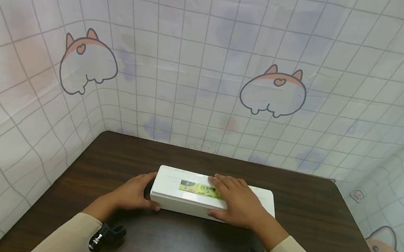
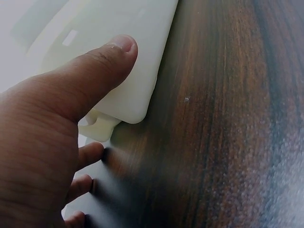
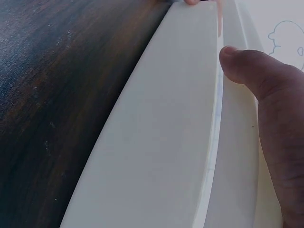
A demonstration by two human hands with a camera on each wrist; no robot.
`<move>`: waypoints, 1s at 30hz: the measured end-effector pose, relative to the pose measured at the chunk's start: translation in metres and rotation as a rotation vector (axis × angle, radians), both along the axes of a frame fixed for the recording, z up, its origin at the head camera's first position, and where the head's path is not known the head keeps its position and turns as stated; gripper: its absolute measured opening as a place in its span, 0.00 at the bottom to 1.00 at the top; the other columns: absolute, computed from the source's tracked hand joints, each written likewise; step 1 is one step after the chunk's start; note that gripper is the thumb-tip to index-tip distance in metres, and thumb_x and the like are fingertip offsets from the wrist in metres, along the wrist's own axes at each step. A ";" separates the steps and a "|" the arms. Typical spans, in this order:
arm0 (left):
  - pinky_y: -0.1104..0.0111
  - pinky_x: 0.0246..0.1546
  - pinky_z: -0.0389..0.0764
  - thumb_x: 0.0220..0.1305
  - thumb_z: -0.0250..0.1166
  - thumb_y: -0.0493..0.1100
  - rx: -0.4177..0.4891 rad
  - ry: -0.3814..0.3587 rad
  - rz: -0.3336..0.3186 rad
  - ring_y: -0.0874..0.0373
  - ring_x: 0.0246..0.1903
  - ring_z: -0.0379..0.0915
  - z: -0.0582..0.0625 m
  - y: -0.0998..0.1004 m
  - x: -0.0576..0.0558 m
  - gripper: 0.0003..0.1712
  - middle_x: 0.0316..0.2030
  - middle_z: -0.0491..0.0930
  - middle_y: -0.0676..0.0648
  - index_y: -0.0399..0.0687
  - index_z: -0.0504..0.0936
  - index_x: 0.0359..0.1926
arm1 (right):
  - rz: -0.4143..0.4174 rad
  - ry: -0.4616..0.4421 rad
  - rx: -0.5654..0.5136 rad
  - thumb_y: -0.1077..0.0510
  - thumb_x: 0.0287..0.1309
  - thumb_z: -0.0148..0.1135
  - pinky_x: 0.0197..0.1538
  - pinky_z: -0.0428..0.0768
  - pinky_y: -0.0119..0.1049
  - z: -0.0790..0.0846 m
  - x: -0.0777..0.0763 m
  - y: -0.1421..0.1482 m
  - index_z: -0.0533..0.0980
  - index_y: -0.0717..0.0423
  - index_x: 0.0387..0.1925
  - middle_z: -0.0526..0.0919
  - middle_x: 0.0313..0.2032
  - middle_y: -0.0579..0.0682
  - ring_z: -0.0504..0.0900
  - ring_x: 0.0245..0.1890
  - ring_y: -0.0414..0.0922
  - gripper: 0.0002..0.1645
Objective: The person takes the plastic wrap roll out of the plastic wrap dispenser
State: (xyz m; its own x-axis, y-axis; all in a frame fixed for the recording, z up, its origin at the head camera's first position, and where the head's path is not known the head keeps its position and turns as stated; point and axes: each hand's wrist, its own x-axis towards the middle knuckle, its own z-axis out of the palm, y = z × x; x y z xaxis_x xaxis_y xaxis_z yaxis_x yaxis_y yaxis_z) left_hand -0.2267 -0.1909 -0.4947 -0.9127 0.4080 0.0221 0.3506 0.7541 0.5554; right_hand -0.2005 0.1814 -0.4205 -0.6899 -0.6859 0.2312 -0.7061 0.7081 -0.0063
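Observation:
A long white cling film box (image 1: pixel 170 181) lies across the dark table, with a green and yellow label (image 1: pixel 195 188) on its top. At its left end, my left hand (image 1: pixel 133 193) holds the box between thumb and forefinger. The left wrist view has the left thumb (image 2: pixel 102 64) flat on the side of the box, with other fingertips past its end. My right hand (image 1: pixel 238 202) grips the box right of centre, fingers across the top and covering part of the label. In the right wrist view, the right thumb (image 3: pixel 237 64) lies near the long lid edge.
The brown wood-grain table (image 1: pixel 121 151) has rounded back corners. Behind and beside it hangs a white grid-patterned curtain (image 1: pixel 198 82) with cartoon corgis. Dark straps with small devices sit on both wrists, over beige sleeves (image 1: pixel 68 236).

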 end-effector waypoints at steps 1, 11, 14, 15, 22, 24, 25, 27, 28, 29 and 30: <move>0.35 0.65 0.64 0.42 0.77 0.74 0.000 0.000 0.000 0.36 0.69 0.63 0.000 0.000 0.000 0.69 0.70 0.69 0.38 0.45 0.59 0.77 | 0.000 0.002 0.000 0.27 0.55 0.69 0.67 0.68 0.55 0.000 0.000 0.000 0.62 0.48 0.77 0.68 0.72 0.52 0.69 0.69 0.54 0.56; 0.36 0.65 0.64 0.43 0.77 0.74 -0.005 0.007 -0.008 0.36 0.69 0.63 0.000 -0.001 0.000 0.68 0.69 0.69 0.38 0.42 0.61 0.76 | -0.006 -0.003 -0.007 0.27 0.56 0.68 0.67 0.69 0.55 0.000 0.001 0.006 0.62 0.47 0.77 0.68 0.72 0.53 0.70 0.69 0.54 0.56; 0.37 0.65 0.65 0.43 0.77 0.73 -0.003 0.008 -0.011 0.37 0.69 0.63 0.000 -0.001 0.000 0.68 0.69 0.69 0.39 0.43 0.61 0.76 | -0.010 -0.011 -0.012 0.27 0.56 0.68 0.67 0.69 0.56 0.001 0.002 0.008 0.62 0.48 0.77 0.68 0.72 0.53 0.70 0.69 0.55 0.56; 0.37 0.66 0.64 0.43 0.77 0.73 -0.002 0.007 -0.010 0.37 0.69 0.63 0.000 -0.001 0.000 0.68 0.69 0.69 0.38 0.43 0.61 0.76 | -0.012 -0.012 -0.013 0.27 0.56 0.68 0.67 0.69 0.56 0.001 0.002 0.009 0.62 0.48 0.77 0.68 0.72 0.53 0.70 0.69 0.55 0.56; 0.37 0.66 0.64 0.43 0.77 0.74 -0.005 -0.002 -0.006 0.36 0.69 0.62 0.000 -0.001 0.000 0.67 0.69 0.69 0.37 0.43 0.62 0.76 | -0.031 -0.010 -0.018 0.27 0.55 0.69 0.67 0.69 0.57 0.005 0.003 0.014 0.63 0.48 0.77 0.69 0.72 0.53 0.70 0.69 0.54 0.56; 0.38 0.66 0.64 0.43 0.77 0.74 -0.004 -0.002 -0.008 0.37 0.69 0.63 0.000 -0.001 -0.001 0.67 0.69 0.70 0.38 0.43 0.62 0.76 | -0.038 -0.012 -0.015 0.27 0.55 0.69 0.67 0.69 0.57 0.005 0.003 0.015 0.63 0.48 0.77 0.69 0.72 0.53 0.70 0.69 0.54 0.56; 0.38 0.66 0.65 0.43 0.77 0.74 -0.003 -0.002 -0.008 0.37 0.69 0.63 0.000 -0.001 -0.001 0.67 0.69 0.70 0.38 0.42 0.62 0.76 | -0.041 -0.014 -0.012 0.27 0.55 0.69 0.67 0.69 0.57 0.006 0.003 0.016 0.63 0.48 0.77 0.69 0.72 0.53 0.70 0.69 0.54 0.56; 0.38 0.66 0.65 0.43 0.77 0.74 -0.003 0.000 -0.010 0.37 0.69 0.63 0.001 -0.001 0.000 0.68 0.69 0.69 0.37 0.42 0.62 0.76 | -0.048 -0.015 -0.012 0.27 0.55 0.69 0.67 0.69 0.57 0.007 0.004 0.017 0.63 0.48 0.77 0.69 0.72 0.53 0.69 0.70 0.54 0.56; 0.38 0.66 0.65 0.43 0.77 0.74 -0.003 0.000 -0.009 0.37 0.69 0.63 0.001 -0.001 0.000 0.68 0.69 0.69 0.37 0.42 0.62 0.76 | -0.050 -0.016 -0.011 0.27 0.55 0.69 0.67 0.69 0.57 0.007 0.004 0.018 0.63 0.48 0.77 0.69 0.72 0.53 0.69 0.70 0.54 0.56; 0.38 0.66 0.65 0.43 0.77 0.74 -0.002 0.001 -0.009 0.37 0.68 0.63 0.001 -0.001 0.000 0.68 0.69 0.69 0.37 0.41 0.62 0.76 | -0.051 -0.015 -0.012 0.27 0.55 0.69 0.67 0.69 0.57 0.007 0.004 0.019 0.63 0.48 0.77 0.69 0.72 0.53 0.69 0.70 0.54 0.56; 0.38 0.66 0.65 0.43 0.77 0.74 -0.002 0.003 -0.010 0.37 0.68 0.63 0.001 -0.001 0.000 0.68 0.69 0.69 0.37 0.41 0.62 0.76 | -0.052 -0.014 -0.015 0.27 0.55 0.69 0.67 0.69 0.57 0.007 0.004 0.019 0.64 0.48 0.77 0.69 0.72 0.54 0.70 0.69 0.55 0.56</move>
